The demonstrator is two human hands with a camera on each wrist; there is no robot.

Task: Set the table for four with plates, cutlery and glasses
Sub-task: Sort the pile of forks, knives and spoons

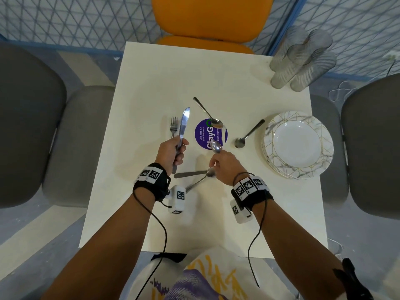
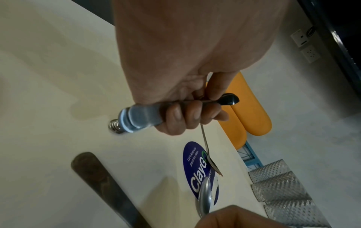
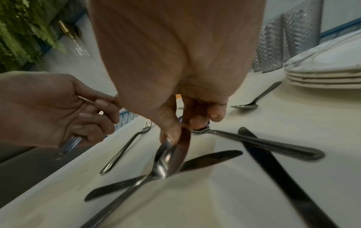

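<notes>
My left hand [image 1: 178,151] grips a table knife [image 1: 184,124] by the handle, blade pointing to the table's far side; the left wrist view shows fingers curled round the handle [image 2: 140,117]. Just beyond it a fork [image 1: 173,125] lies flat. My right hand [image 1: 217,162] holds a spoon [image 1: 216,146] whose bowl sticks out past the fingers. Under that hand a second spoon [image 1: 200,181] and a knife [image 1: 187,174] lie crossed on the table. Two more spoons [image 1: 206,112] [image 1: 249,134] lie near the middle. A stack of marbled plates [image 1: 279,126] sits at the right, with several ribbed glasses [image 1: 298,61] at the far right corner.
The white table [image 1: 184,72] carries a round purple sticker [image 1: 202,135] at its centre. An orange chair [image 1: 210,18] stands at the far side, with grey chairs at the left [image 1: 54,144] and right [image 1: 372,148]. Another knife [image 3: 273,169] lies by my right wrist.
</notes>
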